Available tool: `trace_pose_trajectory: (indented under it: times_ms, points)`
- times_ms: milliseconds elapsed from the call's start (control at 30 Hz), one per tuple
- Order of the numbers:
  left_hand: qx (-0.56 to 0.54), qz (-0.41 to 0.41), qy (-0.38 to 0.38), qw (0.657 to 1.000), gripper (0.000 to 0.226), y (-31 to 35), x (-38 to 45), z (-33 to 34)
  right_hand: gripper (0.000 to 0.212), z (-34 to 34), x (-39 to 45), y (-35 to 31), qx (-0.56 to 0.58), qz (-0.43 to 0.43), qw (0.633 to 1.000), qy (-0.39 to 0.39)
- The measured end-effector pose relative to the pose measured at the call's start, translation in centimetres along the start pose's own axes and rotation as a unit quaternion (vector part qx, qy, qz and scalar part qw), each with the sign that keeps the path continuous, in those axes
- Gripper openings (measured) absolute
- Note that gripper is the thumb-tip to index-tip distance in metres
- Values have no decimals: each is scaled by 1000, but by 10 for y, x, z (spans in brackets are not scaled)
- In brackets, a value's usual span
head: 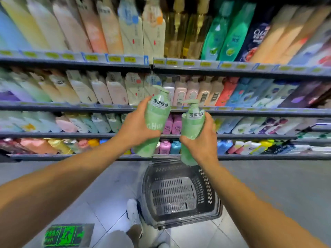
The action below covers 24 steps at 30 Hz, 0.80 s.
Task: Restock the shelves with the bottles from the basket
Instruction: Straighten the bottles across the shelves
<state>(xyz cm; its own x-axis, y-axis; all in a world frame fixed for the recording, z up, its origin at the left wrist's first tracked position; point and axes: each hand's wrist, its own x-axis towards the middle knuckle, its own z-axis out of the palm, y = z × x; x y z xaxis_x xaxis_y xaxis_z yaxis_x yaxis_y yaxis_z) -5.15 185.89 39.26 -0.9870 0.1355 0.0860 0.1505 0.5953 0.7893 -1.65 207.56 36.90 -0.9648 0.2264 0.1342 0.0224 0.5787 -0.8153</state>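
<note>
Green bottles (157, 111) in both hands (138, 127).

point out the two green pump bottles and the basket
left-hand green bottle (157, 111), head view, on its upper body below the label
right-hand green bottle (192, 126), head view, on its mid body
basket (206, 190), head view, on its right wall

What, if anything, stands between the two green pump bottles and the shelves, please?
Nothing visible. The left hand holds one green pump bottle, the right hand the other, in open air before the shelves, whose rows look full.
</note>
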Motion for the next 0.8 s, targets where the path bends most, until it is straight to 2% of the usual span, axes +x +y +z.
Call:
trace_pose_trajectory:
  times_ms: [267,533,800]
  points:
    - [-22,70,113,991,105,46,-7,-130,104,-12,16,-139,3,-121,992,35]
    - [-73,134,190,970,100,48,6,-255,105,25,32,-261,39,-189,978,81]
    - [-77,171,209,960,101,41,26,-356,107,59,57,-354,60,-231,964,118]
